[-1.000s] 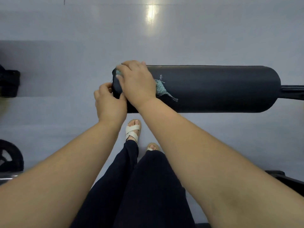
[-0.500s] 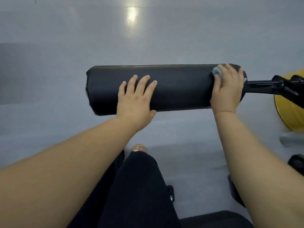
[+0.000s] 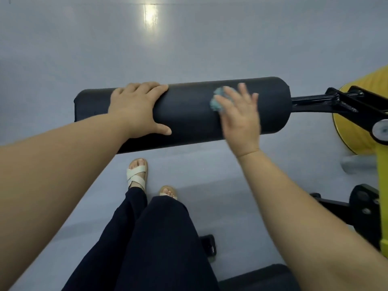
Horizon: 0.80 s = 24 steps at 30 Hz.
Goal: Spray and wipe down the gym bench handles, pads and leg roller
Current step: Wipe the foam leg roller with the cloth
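Observation:
The black padded leg roller point(image 3: 189, 116) lies crosswise in front of me at mid-height. My left hand point(image 3: 136, 108) rests flat on its left part, fingers over the top and thumb on the near side. My right hand point(image 3: 241, 120) presses a small teal cloth point(image 3: 218, 100) against the roller's right part with spread, straight fingers; the hand is motion-blurred. Most of the cloth is hidden under my palm.
A black metal arm point(image 3: 315, 101) carries the roller from the right and joins a yellow machine frame point(image 3: 382, 185). A black pad edge point(image 3: 262, 278) shows at the bottom right. My sandalled feet point(image 3: 137, 173) stand on the grey floor below the roller.
My right hand with the cloth slid left from the roller's right end toward its middle. My left hand moved up over the top of the roller. The view tilted downward.

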Available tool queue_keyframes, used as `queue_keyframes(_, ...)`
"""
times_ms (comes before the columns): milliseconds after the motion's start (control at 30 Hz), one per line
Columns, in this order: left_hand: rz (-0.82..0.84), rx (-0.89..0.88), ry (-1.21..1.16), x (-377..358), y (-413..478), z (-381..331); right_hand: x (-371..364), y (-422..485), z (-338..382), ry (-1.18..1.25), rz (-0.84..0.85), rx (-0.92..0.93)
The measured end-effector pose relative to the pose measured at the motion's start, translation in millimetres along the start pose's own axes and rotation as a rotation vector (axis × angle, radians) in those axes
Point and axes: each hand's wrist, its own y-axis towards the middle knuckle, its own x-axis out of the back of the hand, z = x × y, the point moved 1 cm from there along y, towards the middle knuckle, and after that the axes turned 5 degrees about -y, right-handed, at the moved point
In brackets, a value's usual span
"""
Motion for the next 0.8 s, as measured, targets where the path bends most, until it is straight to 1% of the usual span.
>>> queue_keyframes(100,-0.029,0.019,-0.013,-1,-1,0,25,-7,-58,0.071,0.065,-0.37)
queue_keyframes(167,-0.084,0.022,-0.004,-6,-5,-4,27,1,-53,0.146,0.041,-0.588)
queue_keyframes(200,-0.112,0.025,0.007,-8,-8,-6,24,6,-37,0.147,0.011,-0.649)
queue_keyframes(233,-0.14,0.027,0.023,-11,-12,-8,19,9,-16,0.142,-0.009,-0.668)
queue_keyframes(267,-0.166,0.028,0.044,-14,-15,-11,13,12,10,0.145,-0.018,-0.636)
queue_keyframes(300,-0.188,0.031,0.066,-18,-19,-13,5,14,40,0.155,-0.014,-0.563)
queue_keyframes(400,-0.268,0.019,0.101,-33,-31,-15,-11,9,112,0.202,0.045,-0.238)
queue_keyframes(467,-0.329,-0.007,0.103,-40,-37,-13,-8,6,116,0.222,0.094,-0.061)
queue_keyframes(533,-0.332,-0.017,0.137,-47,-42,-12,-4,4,81,0.16,0.122,0.039)
queue_keyframes(567,-0.338,-0.027,0.153,-50,-45,-12,0,2,57,0.127,0.121,0.022)
queue_keyframes(600,-0.349,-0.035,0.166,-53,-48,-12,5,3,31,0.101,0.094,-0.042)
queue_keyframes(667,-0.342,-0.023,0.191,-59,-54,-14,17,9,-17,0.094,0.055,-0.257)
queue_keyframes(733,-0.342,-0.008,0.191,-66,-60,-18,30,20,-48,0.099,0.101,-0.481)
queue_keyframes(800,-0.387,-0.014,0.167,-72,-64,-21,36,32,-63,0.07,0.148,-0.576)
